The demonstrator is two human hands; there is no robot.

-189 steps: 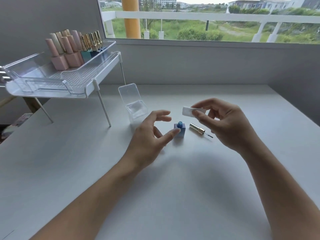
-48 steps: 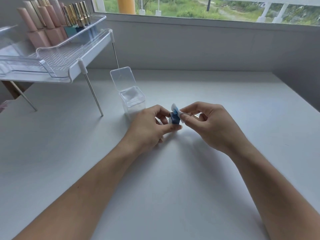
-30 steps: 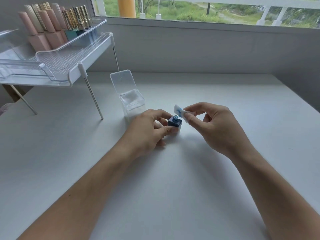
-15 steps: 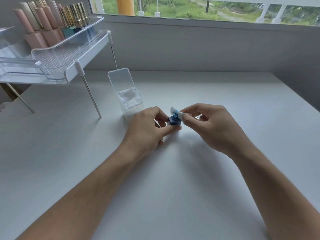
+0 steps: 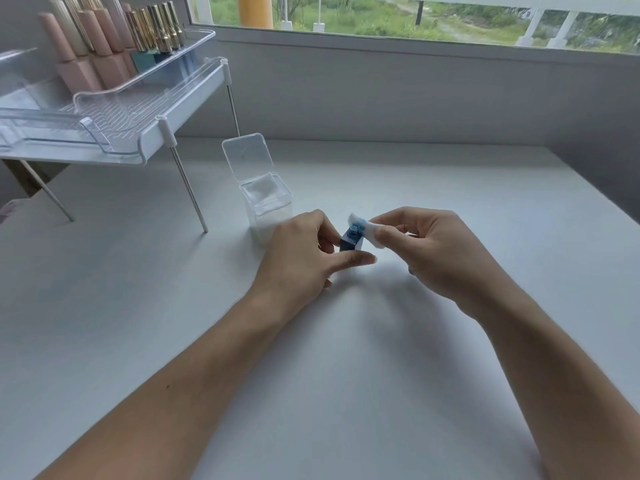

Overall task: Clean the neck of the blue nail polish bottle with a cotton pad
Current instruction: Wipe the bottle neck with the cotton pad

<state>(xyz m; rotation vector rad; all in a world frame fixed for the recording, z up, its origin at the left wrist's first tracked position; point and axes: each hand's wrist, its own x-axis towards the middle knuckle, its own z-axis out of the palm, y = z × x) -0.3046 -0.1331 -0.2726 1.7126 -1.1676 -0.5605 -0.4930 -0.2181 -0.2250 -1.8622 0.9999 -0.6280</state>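
Observation:
A small blue nail polish bottle (image 5: 350, 241) stands uncapped on the white table (image 5: 346, 375), its round neck showing at the top. My left hand (image 5: 301, 258) holds the bottle's body between thumb and fingers. My right hand (image 5: 433, 251) pinches a white cotton pad (image 5: 370, 232) stained blue along one edge. That stained edge lies against the right side of the neck. The bottle's cap with its brush is hidden behind my right hand.
A clear plastic box (image 5: 266, 209) of cotton pads stands with its lid up just left of my left hand. A clear raised shelf (image 5: 114, 133) on thin metal legs at the far left carries several pink and gold-capped bottles (image 5: 100, 46). A grey wall under a window runs along the back.
Six seconds ago the pad was clean and held away from the bottle. Since then my left hand gripped the bottle and the pad rubbed its neck, lifted off once, and returned stained blue.

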